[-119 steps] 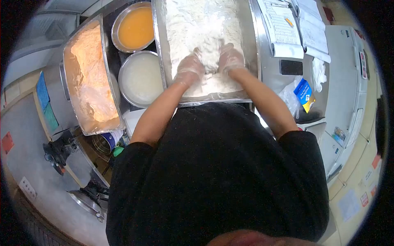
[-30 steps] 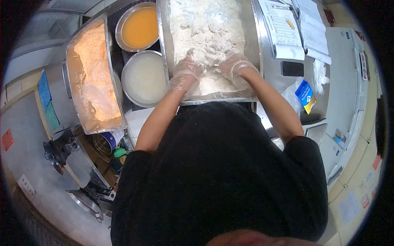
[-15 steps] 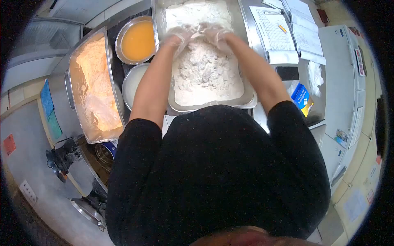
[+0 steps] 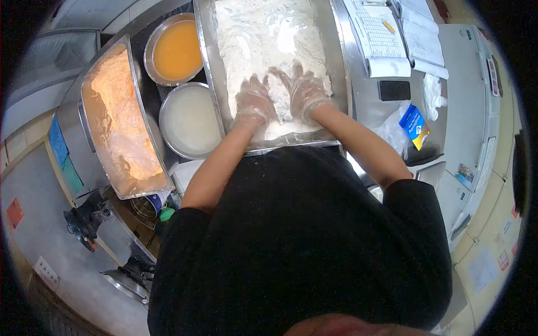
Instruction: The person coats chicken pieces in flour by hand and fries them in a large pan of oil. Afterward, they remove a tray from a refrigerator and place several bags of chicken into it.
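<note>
A deep metal tray (image 4: pixel 343 61) full of white flour (image 4: pixel 263 42) lies in front of me. Both my hands wear thin clear plastic gloves and rest in the flour near the tray's close end. My left hand (image 4: pixel 253 102) is spread with its fingers pointing away from me. Beside it, my right hand (image 4: pixel 309 94) is open too, fingers stretched out and dusted white. Between the hands sits a lumpy flour-coated mass (image 4: pixel 278 96), which both seem to touch at its sides. What lies under the palms is hidden.
On the left stand a bowl of orange liquid (image 4: pixel 177 53), a bowl of cloudy whitish liquid (image 4: pixel 190 120) and a metal pan (image 4: pixel 147 120) of orange-tinted, wet-looking food. To the right are paper sheets (image 4: pixel 381 42), a dark phone-like object (image 4: pixel 394 90) and a blue-and-yellow packet (image 4: pixel 413 126).
Both hands have come from the tray's middle toward me and lowered into the flour. The loose, clumpy flour near me now shows as a lump between them. The view has shifted slightly.
</note>
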Motion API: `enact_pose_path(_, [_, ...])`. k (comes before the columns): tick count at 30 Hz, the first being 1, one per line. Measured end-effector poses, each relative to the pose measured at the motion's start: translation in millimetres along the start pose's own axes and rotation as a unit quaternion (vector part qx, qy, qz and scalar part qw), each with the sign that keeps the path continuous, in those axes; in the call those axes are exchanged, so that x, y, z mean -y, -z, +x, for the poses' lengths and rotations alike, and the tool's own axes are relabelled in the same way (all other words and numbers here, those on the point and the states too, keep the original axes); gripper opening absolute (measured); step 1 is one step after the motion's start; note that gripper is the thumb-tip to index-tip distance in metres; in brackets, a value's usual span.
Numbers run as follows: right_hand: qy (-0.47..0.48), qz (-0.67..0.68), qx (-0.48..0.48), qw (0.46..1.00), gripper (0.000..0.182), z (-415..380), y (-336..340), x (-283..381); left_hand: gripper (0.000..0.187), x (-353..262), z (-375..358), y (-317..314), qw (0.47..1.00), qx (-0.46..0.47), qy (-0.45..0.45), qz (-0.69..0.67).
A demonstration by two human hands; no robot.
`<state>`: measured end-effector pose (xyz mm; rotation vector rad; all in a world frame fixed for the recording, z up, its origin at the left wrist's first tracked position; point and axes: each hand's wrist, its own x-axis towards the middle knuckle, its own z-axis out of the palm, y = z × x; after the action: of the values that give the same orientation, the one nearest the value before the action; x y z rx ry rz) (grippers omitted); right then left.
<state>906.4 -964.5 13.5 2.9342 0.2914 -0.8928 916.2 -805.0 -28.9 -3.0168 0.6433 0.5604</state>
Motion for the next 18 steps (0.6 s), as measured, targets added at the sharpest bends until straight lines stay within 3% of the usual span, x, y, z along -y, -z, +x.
enact_pose_path(2, [-0.002, 0.041, 0.039, 0.998, 0.115, -4.9, 16.6, 0.4, 0.091, -0.7, 12.9, 5.3, 0.993, 0.112, 0.012, -0.029])
enact_pose_path(3, [-0.006, 0.077, 0.067, 0.995, 0.108, -1.7, 26.1, -3.4, 0.078, 4.4, 13.5, 6.1, 0.991, 0.069, 0.034, -0.105])
enact_pose_path(4, [-0.005, 0.075, 0.062, 0.995, 0.108, 6.2, 24.7, -7.4, 0.078, 9.5, 15.0, 6.0, 0.992, 0.064, 0.034, -0.105])
enact_pose_path(6, [-0.036, 0.157, 0.062, 0.985, 0.082, 26.0, 15.8, -16.0, 0.057, 19.0, 15.4, 8.2, 0.960, 0.044, 0.090, -0.260])
enact_pose_path(7, [-0.035, 0.157, 0.054, 0.986, 0.082, 34.7, 12.7, -23.9, 0.057, 22.0, 15.5, 12.8, 0.961, 0.037, 0.089, -0.258])
enact_pose_path(9, [-0.047, 0.141, 0.048, 0.988, 0.059, 42.7, 6.3, -40.4, 0.038, 25.5, 10.1, 20.8, 0.975, 0.039, 0.083, -0.202])
enact_pose_path(10, [-0.046, 0.140, 0.047, 0.988, 0.059, 38.1, 12.8, -43.9, 0.038, 27.4, 5.5, 25.2, 0.975, 0.037, 0.084, -0.203])
enact_pose_path(12, [-0.009, 0.149, 0.038, 0.988, 0.049, 22.1, 28.9, -49.2, 0.029, 31.1, -5.1, 34.7, 0.994, 0.038, -0.097, -0.016])
enact_pose_path(13, [-0.008, 0.148, 0.038, 0.988, 0.049, 25.1, 19.2, -58.2, 0.029, 32.5, -4.9, 40.4, 0.995, 0.038, -0.096, -0.016])
enact_pose_path(15, [0.147, 0.128, -0.057, 0.979, 0.030, 41.4, -6.1, -79.2, 0.029, 37.1, -0.2, 50.6, 0.975, 0.071, -0.198, 0.069])
enact_pose_path(16, [0.147, 0.128, -0.058, 0.979, 0.030, 44.1, 2.3, -79.9, 0.029, 43.0, 5.2, 54.1, 0.975, 0.070, -0.197, 0.070])
enact_pose_path(17, [0.055, 0.295, 0.067, 0.952, 0.026, 45.7, 18.0, -80.7, 0.030, 51.2, 13.8, 57.6, 0.974, 0.129, -0.186, 0.005])
enact_pose_path(18, [-0.040, 0.447, 0.188, 0.874, 0.022, 48.7, 28.2, -81.7, 0.033, 57.0, 23.4, 60.8, 0.965, 0.186, -0.174, -0.059])
